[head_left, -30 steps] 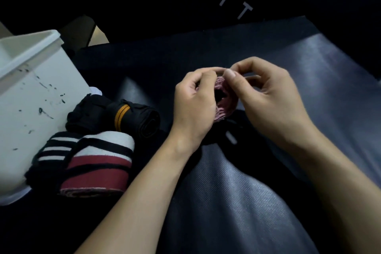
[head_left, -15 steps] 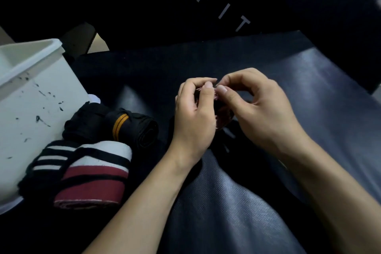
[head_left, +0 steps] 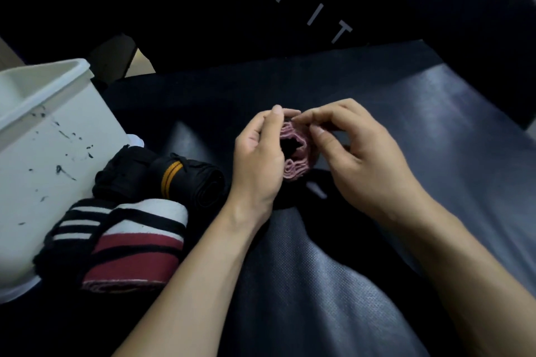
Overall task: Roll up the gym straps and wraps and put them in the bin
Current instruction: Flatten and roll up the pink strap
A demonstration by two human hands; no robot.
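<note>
A partly rolled pink wrap (head_left: 298, 165) with a dark hollow core sits between my hands above the dark padded surface. My left hand (head_left: 258, 159) grips its left side, fingers curled over the top. My right hand (head_left: 356, 159) pinches the roll's upper right edge with thumb and fingertips. The wrap's dark loose tail (head_left: 316, 191) trails down below the roll. The white bin (head_left: 49, 153) stands at the left, its inside mostly out of view.
Beside the bin lie a black roll with orange stripes (head_left: 185, 180), a red, white and black striped wrap (head_left: 139, 243) and a black and white striped one (head_left: 72, 229). A dark bag lettered "FIT" (head_left: 313, 11) rises behind the padded bench (head_left: 435, 130).
Both hands turned the pink roll; its open end, hidden behind my fingers half a second ago, now faces the camera. The view shifted slightly.
</note>
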